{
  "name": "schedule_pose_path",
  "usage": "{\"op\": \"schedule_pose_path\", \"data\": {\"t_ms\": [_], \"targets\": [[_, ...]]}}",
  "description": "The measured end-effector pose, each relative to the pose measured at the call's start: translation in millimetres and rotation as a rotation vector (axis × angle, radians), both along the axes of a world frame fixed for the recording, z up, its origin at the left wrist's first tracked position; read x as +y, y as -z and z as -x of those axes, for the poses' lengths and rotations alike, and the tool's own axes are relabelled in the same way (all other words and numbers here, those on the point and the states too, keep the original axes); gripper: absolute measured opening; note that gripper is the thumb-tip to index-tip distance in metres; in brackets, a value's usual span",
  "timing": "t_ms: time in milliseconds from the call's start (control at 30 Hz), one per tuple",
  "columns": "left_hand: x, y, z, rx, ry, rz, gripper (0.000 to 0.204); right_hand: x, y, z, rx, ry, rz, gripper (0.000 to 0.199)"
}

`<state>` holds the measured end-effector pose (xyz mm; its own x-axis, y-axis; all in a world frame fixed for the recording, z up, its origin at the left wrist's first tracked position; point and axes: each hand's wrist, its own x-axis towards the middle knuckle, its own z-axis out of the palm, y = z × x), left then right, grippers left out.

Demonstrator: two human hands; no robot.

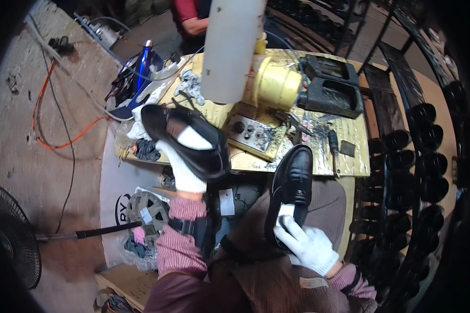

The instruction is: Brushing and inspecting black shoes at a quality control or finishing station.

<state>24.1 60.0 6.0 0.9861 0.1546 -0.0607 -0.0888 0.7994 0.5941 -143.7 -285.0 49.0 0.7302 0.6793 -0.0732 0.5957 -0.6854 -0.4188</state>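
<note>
My left hand (187, 173), in a white knit glove, holds up a black leather shoe (212, 156) above the near left edge of the table. The shoe's opening faces up and shows a pale insole; the shoe hides most of my fingers. Over my lap, a black loafer (296, 175) points its toe toward the table. My right hand (309, 246), gloved in white too, grips the loafer at its heel end, with fingers at the opening beside a white patch on the insole.
A yellow worktable (352, 163) carries a metal control box (250, 133), a yellow machine part (279, 81), black containers (331, 99), a screwdriver (333, 143) and a blue bottle (142, 68). Racks of black shoes (399, 156) stand right. A fan (10, 237) is at left; another person's arm (194, 25) is beyond.
</note>
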Motion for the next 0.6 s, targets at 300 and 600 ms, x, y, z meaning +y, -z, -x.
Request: {"op": "schedule_pose_path", "data": {"t_ms": [300,600], "targets": [[-45,32,123,0.063,0.453,0.689,0.098,-43,-80,23,0.061,-0.034,-0.753,0.047],[-171,-37,93,-0.216,1.28,-0.109,0.097,-24,-91,85,-0.456,-0.004,-0.577,0.04]]}}
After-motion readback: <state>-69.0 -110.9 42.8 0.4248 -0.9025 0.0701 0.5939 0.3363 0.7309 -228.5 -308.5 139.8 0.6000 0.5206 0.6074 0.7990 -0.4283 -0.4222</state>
